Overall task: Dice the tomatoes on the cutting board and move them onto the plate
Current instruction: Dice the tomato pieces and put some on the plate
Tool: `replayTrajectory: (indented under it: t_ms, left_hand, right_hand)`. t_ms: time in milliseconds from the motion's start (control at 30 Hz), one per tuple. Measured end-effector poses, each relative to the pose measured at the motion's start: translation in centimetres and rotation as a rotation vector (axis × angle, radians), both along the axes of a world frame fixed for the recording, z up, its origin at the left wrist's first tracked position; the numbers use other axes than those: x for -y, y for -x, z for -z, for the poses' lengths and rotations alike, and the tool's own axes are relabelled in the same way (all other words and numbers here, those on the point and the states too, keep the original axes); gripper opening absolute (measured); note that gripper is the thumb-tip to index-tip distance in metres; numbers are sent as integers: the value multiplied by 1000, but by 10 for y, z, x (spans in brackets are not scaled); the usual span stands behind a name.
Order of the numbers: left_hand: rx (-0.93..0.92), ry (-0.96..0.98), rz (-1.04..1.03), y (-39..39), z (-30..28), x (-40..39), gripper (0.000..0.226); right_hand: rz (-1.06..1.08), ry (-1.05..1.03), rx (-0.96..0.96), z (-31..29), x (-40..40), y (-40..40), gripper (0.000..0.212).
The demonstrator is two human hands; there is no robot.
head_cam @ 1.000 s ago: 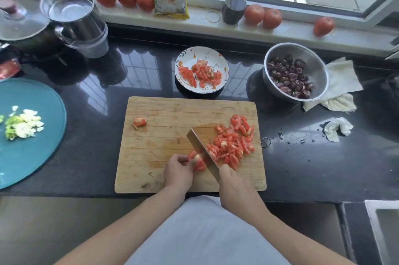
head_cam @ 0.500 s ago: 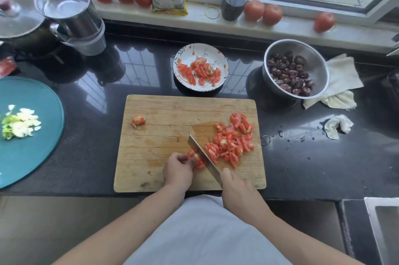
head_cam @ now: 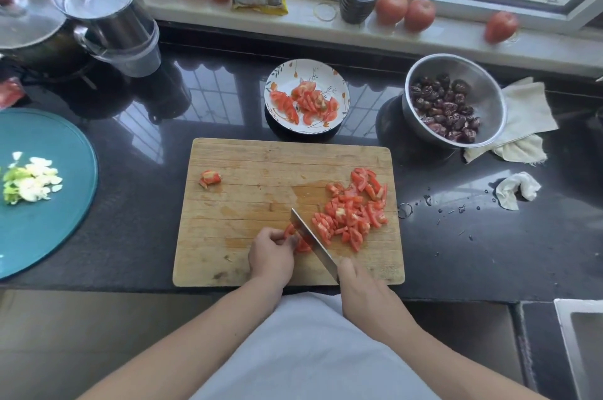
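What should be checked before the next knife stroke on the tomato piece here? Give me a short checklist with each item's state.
1. Left hand pinches the tomato piece on the cutting board: ok.
2. Right hand grips the knife at its handle end: ok.
3. Left fingertips back from the blade edge: cannot tell, they sit right beside it.
4. Diced pile lies right of the blade, out of its path: ok.
5. Plate behind the board has bare room for more: ok.
6. Stray chunk at the board's left diced: not ok.
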State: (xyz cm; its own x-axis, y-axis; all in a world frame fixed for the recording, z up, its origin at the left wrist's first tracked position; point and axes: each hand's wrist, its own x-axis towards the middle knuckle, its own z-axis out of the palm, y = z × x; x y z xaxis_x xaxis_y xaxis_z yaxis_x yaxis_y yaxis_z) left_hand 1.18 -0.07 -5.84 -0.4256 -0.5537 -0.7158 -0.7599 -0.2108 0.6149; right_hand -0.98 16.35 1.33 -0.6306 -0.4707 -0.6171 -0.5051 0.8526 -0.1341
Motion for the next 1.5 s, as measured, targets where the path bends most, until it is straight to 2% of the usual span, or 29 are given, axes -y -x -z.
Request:
replayTrajectory:
  t_ms: [133, 200, 267, 333, 533, 633, 733, 900, 1100, 1200, 1333, 1500]
  left_hand:
    - [8, -1, 1, 0, 0, 0, 10]
    - [6, 7, 7, 0, 0, 0, 11]
    - [-2, -4, -4, 0, 1, 0, 12]
    - [7, -4, -3, 0, 0, 0, 12]
    - [18, -8, -16, 2, 5, 1, 14]
    - [29, 28, -3, 2, 1, -1, 15]
    - [14, 13, -16, 1, 1, 0, 12]
    - [7, 2, -30, 1, 1, -2, 12]
    - [-28, -88, -77, -1, 7, -4, 5]
    - [-29, -87, -73, -2, 3, -2, 6]
    - [-7, -111, -101, -6, 3, -1, 20]
    - [22, -95, -129, -5, 8, 0, 16]
  right_hand:
    - [6, -64, -8, 2, 1, -4, 15]
    - [-2, 47, -90, 15, 29, 2, 24]
    - [7, 122, -148, 22, 57, 8, 22]
    - [31, 125, -99, 21, 63, 12, 20]
    - [81, 69, -27, 23, 9, -5, 25]
    - [48, 121, -81, 26, 37, 3, 25]
    - [123, 200, -58, 26, 54, 13, 28]
    - [116, 108, -35, 24, 15, 0, 28]
    - [275, 259, -27, 12, 17, 14, 33]
    - [218, 272, -18, 3, 18, 11, 31]
    - [92, 235, -10, -4, 18, 1, 26]
    - [47, 174, -21, 7, 18, -6, 25]
